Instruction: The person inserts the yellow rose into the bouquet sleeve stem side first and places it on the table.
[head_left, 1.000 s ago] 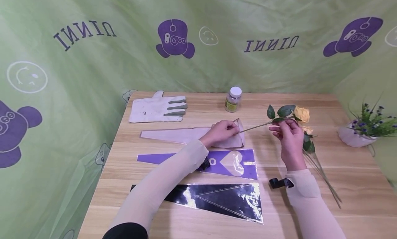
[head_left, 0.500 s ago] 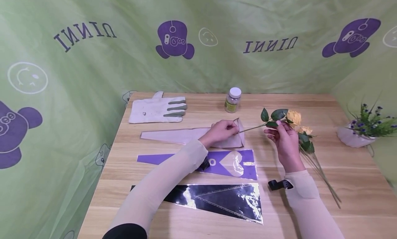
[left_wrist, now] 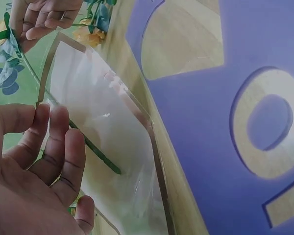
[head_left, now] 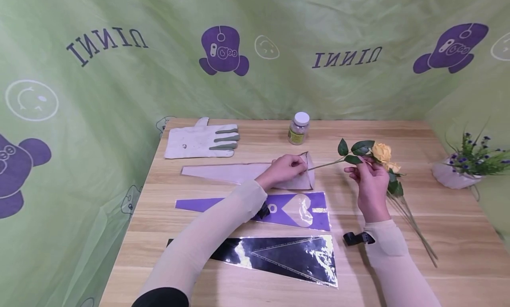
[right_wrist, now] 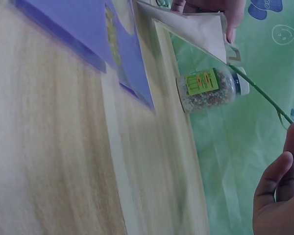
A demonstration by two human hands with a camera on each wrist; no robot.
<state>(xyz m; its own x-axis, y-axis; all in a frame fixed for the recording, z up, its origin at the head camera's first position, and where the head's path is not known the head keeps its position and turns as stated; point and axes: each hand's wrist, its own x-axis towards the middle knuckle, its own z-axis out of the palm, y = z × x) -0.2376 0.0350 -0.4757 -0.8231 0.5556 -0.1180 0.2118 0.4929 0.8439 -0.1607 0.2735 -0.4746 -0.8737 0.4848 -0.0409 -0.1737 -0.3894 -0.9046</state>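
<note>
Above the wooden table (head_left: 239,280), near its middle, a single yellow-orange rose (head_left: 353,159) slants between two hands. Its full, ruffled bloom (head_left: 381,152) points to the right; below it, broad dark-green leaves with pointed tips branch from a slender, smooth green stem (head_left: 324,165). The right hand (head_left: 371,183) pinches the stem just below the bloom, thumb and fingertips closed upon it, the outer fingers loosely bent. The left hand (head_left: 284,170) pinches the rim of a tapering pale sleeve (head_left: 243,172), edged in brown, between thumb and forefinger. The stem passes through the sleeve's wide mouth, and in the left wrist view its blunt lower end lies within the sleeve's outline, well short of the narrow end. Nearer the person lie a purple sleeve (head_left: 279,198) with a clear heart-shaped window and a glossy black sleeve (head_left: 287,256). Beyond stand a white-capped bottle (head_left: 299,130) of multicoloured granules and, to its left, a flat white glove (head_left: 195,141). Further cut stems (head_left: 418,231) lie at right.
</note>
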